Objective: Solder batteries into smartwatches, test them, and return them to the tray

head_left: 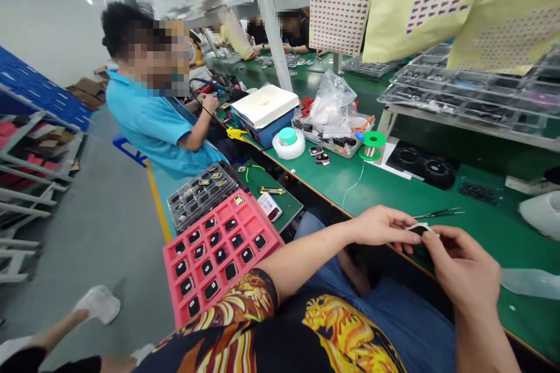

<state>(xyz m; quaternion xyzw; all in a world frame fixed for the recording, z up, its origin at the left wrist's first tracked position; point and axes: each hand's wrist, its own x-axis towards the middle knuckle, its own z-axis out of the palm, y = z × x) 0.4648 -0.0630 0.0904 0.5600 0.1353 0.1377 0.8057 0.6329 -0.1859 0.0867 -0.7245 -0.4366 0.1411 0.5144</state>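
We stretch our left arm across our lap, forearm running rightward, so the left hand [380, 226] meets the right hand [466, 268], which rises from the lower right with its wrist bent inward. The fingers of both hands are nearly closed, pinching a small dark piece [420, 229] with a pale edge between their tips. It sits near the front edge of the tabletop [324, 180]; its long axis seems to run sideways, from one hand's fingertips to the other's, though the fingers partly cover it. Just beyond the fingers we see tweezers [440, 214]. Well to their left, past our forearm, a pink tray [251, 218] holds dark squares [220, 254] with white labels, one per filled compartment. Behind it, a clear compartment tray [192, 203] holds small parts. Farther beyond the fingers, leftward, a clear box [350, 150] carries a plastic bag [335, 99].
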